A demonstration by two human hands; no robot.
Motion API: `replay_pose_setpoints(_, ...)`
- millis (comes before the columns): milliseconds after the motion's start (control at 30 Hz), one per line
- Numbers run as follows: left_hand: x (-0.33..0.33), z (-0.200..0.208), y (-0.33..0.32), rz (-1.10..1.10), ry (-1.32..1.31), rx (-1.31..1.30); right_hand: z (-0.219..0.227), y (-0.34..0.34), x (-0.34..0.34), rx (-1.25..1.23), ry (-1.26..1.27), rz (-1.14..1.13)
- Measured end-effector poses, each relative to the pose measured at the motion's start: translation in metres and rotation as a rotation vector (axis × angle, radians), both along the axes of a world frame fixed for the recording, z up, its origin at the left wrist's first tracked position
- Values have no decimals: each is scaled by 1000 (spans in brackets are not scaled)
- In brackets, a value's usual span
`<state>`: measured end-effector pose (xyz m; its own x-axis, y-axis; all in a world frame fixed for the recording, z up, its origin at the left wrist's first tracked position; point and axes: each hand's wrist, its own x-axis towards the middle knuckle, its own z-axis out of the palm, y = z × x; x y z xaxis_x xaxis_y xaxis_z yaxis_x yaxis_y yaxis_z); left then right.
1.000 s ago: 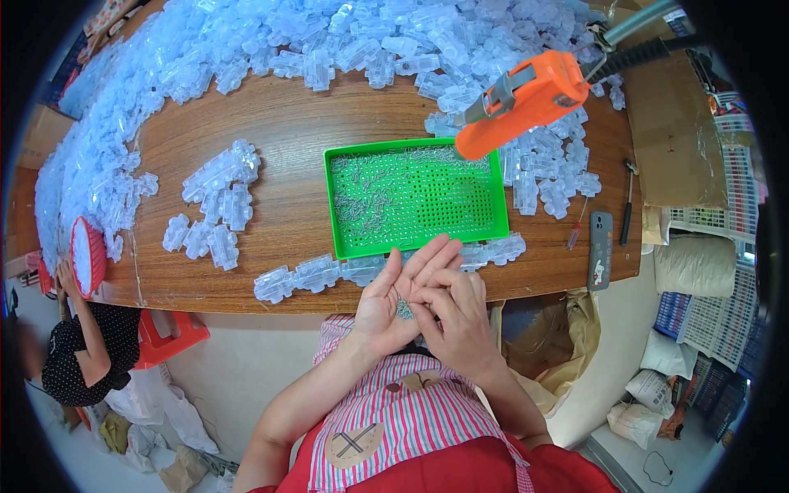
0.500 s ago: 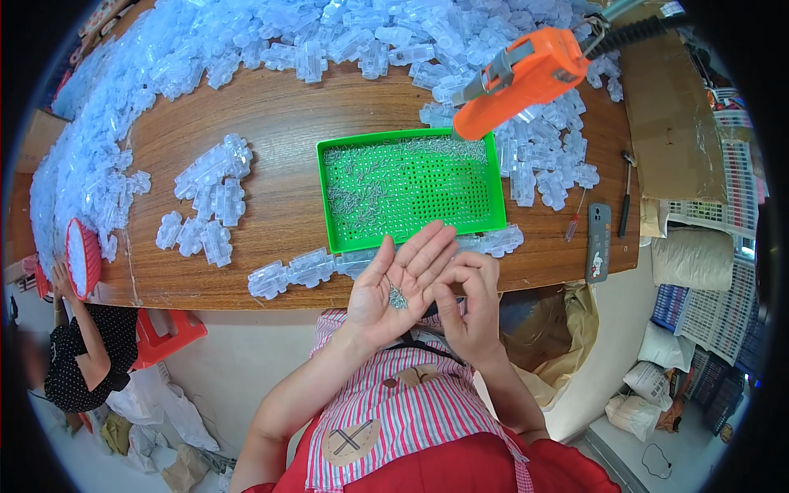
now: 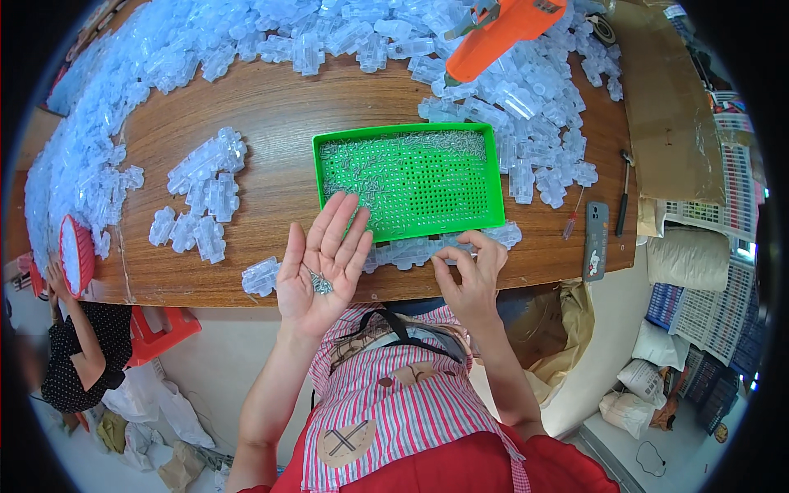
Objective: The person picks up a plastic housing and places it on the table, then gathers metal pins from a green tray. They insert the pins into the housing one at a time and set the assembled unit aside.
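Observation:
My left hand (image 3: pixel 316 275) is held palm up near the table's front edge, fingers stretched out, with a small heap of silver screws (image 3: pixel 321 283) in its palm. My right hand (image 3: pixel 472 283) is closed in a pinch, thumb against forefinger, beside a row of clear plastic parts (image 3: pixel 400 255). Whatever is between those fingertips is too small to make out. Just beyond the row lies a green perforated tray (image 3: pixel 498 185) strewn with many more screws. An orange electric screwdriver (image 3: pixel 501 41) hangs over the far right of the table, touched by neither hand.
Clear plastic parts (image 3: pixel 164 49) are heaped along the far and left sides of the wooden table (image 3: pixel 271 107). A smaller group (image 3: pixel 205 193) lies left of the tray. At right are a phone (image 3: pixel 596 241) and a hammer (image 3: pixel 624 193). Another person's arm (image 3: pixel 86 333) reaches a red basket (image 3: pixel 76 255).
My left hand has moved left with the screws, away from my right hand. My right hand has closed into a pinch by the row of parts. The screwdriver has shifted up and away.

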<state>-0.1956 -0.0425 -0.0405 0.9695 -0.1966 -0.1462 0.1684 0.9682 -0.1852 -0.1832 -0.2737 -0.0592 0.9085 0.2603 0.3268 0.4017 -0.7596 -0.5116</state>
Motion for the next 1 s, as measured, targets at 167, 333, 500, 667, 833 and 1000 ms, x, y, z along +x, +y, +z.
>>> replay_pose_setpoints(167,-2,2,-7,-1,38,-48,-4,2,0,-53,-42,6)
replay_pose_setpoints(333,-2,3,-9,-29,22,-25,-1,3,0,-156,-86,15)
replay_pose_setpoints(500,-2,4,-8,-28,22,-33,4,3,0,-130,-67,21)
replay_pose_setpoints(667,-1,5,-19,-102,93,32,28,7,-4,142,131,-108)
replay_pose_setpoints(833,-1,5,-43,-248,117,59,70,28,-8,127,72,180)
replay_pose_setpoints(1000,-1,12,-59,-290,92,89,67,35,-7,77,40,241)
